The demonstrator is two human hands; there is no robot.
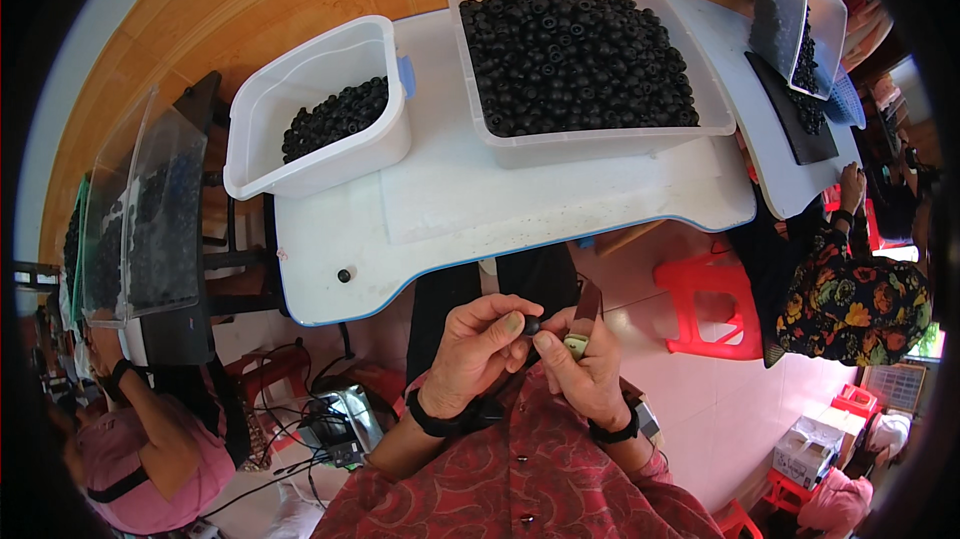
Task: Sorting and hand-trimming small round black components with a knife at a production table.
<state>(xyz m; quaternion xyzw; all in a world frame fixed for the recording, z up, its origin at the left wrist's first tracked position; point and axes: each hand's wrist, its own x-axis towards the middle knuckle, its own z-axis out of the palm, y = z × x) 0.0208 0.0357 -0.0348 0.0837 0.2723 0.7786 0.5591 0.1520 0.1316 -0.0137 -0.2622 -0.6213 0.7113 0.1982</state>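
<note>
White table (520,209); hands (535,349) pinching bead (532,324).

Left hand (483,347) and right hand (583,364) together, fingertips pinched, chest-high.

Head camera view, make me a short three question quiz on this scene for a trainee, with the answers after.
1. True or false: the left hand and the right hand pinch one small black piece between their fingertips.
2. Which container holds more black pieces: A, the large clear bin, or B, the white tub?
3. Fill in: one loose black piece lies on the white ____, near its front edge.

Key: 1. True; the right hand also holds a brown-handled tool. 2. A; it is nearly full, while the tub is only partly filled. 3. Table.
</note>
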